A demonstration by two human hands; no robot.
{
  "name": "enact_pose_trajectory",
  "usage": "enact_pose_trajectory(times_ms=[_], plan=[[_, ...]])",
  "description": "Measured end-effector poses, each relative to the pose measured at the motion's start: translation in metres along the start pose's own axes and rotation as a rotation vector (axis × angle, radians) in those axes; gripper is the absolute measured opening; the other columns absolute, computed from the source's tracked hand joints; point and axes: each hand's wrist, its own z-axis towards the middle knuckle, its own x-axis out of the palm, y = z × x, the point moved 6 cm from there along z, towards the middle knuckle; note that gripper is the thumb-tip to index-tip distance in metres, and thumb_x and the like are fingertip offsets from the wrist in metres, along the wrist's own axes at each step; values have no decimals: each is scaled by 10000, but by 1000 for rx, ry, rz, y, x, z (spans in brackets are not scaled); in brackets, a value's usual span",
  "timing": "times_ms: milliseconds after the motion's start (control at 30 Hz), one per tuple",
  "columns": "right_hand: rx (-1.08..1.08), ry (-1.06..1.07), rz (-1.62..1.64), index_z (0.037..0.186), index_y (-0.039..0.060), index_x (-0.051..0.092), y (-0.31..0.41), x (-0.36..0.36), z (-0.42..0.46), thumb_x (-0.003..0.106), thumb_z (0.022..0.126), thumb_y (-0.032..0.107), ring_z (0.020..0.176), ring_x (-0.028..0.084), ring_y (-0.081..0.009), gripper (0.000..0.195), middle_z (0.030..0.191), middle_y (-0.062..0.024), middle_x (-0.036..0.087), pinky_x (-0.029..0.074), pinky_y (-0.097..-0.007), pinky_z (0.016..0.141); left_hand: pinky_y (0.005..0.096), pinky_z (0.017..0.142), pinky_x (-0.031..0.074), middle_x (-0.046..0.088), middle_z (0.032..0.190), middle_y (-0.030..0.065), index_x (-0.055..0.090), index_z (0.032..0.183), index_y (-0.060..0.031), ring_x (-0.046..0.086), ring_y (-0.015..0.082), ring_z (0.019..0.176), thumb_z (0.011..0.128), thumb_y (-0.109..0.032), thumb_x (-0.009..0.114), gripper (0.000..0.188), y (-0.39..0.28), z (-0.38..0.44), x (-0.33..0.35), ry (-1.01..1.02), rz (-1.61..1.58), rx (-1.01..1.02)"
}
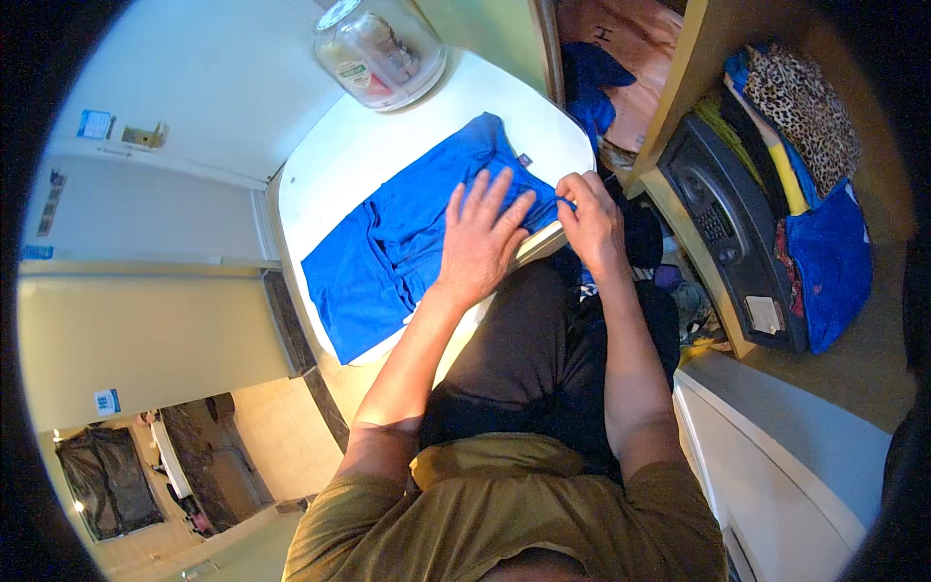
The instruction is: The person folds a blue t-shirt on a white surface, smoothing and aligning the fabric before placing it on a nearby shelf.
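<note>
A blue cloth garment [422,211], partly folded, lies across a white table [327,178] with rounded corners. A small dark label [524,160] shows at its upper right edge. My left hand [484,233] rests flat on the garment with the fingers spread, palm down. At the table's right edge, my right hand [593,214] pinches the garment's narrow end between thumb and fingers. Creases run through the middle of the cloth, and its lower left corner reaches the table's near rim.
A clear lidded jar [382,54] with packets inside stands at the table's back. To the right, a shelf holds a dark safe with a keypad [727,225], with folded clothes [807,116] beside it. A pink bag [618,65] hangs behind. A doorway opens at lower left.
</note>
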Motion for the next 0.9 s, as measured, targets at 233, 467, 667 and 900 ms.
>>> enact_pose_trajectory(times_ms=[233,467,667,900], plan=[[98,-32,272,936,61,597,-33,-4,2,635,854,46,783,614,-318,91,878,-117,587,489,-397,685,589,1171,130,311,1576,91,383,1495,-194,237,370,1461,936,-492,529,650,13,-18,23,147,-23,-86],[-338,-241,-241,1167,-7,619,54,-10,-16,621,895,110,1198,556,-319,296,1243,-143,593,431,-455,978,588,1170,131,314,1573,97,374,1498,-154,234,365,1462,928,-510,530,690,14,-20,28,133,-10,-96],[-291,-48,-452,1361,44,521,16,34,-21,570,946,235,1406,366,-286,459,1459,-93,474,253,-510,1133,589,1166,127,314,1569,114,359,1500,-95,233,353,1463,927,-529,522,737,16,-22,30,100,-60,-101],[-151,-103,-620,1374,73,528,-2,37,-16,501,967,213,1419,342,-330,431,1482,-98,463,272,-533,1111,563,1183,119,308,1568,143,368,1489,-74,241,372,1460,900,-472,600,748,22,-40,15,-8,-138,-104]])
